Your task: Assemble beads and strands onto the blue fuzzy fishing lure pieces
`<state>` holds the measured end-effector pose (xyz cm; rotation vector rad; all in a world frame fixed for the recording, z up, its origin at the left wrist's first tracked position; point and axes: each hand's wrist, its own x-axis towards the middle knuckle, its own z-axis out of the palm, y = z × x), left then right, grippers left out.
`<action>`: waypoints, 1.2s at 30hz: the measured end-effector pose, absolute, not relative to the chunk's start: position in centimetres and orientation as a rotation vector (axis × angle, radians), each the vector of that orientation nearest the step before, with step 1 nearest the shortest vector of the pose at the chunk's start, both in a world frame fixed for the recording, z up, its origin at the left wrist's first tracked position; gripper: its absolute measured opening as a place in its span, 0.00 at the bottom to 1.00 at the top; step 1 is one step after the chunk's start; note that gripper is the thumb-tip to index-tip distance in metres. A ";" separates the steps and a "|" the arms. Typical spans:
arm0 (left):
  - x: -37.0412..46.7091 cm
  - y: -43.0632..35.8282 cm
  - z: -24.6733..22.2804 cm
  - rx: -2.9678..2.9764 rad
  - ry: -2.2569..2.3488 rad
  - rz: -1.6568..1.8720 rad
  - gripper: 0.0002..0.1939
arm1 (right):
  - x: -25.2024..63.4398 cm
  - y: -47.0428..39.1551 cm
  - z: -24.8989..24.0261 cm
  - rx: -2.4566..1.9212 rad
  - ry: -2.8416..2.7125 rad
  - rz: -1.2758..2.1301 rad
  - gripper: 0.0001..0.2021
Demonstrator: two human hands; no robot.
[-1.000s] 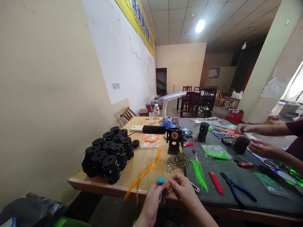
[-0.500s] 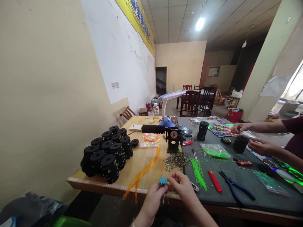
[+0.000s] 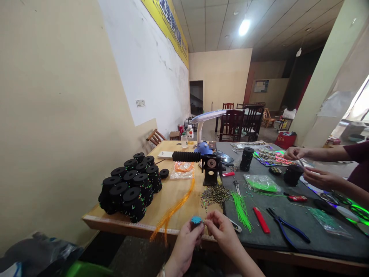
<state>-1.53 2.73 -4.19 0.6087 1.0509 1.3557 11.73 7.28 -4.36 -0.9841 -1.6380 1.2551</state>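
My left hand is closed on a small blue piece, which shows above its thumb at the table's front edge. Just to its right, my right hand has thumb and forefinger pinched together beside the blue piece; what lies between those fingertips is too small to make out. Beyond the hands is a pile of small dark and gold beads. Orange strands lie to the left, and green strands to the right.
Black foam spools stand clustered at left. A black winding device and a lamp stand behind the beads. Blue pliers and a red tool lie at right. Another person's hands work at far right.
My left hand and the blue piece have shifted slightly left, and a small gap shows between my hands. The other person's hands have moved a little.
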 end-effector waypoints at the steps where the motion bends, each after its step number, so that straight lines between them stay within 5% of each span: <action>1: -1.5 2.8 -4.2 0.578 1.052 1.358 0.22 | 11.8 7.2 -4.3 -0.967 -1.642 1.269 0.15; 36: -1.3 3.1 -4.6 0.358 1.025 1.415 0.20 | 12.1 6.4 -5.5 -0.907 -1.759 0.872 0.09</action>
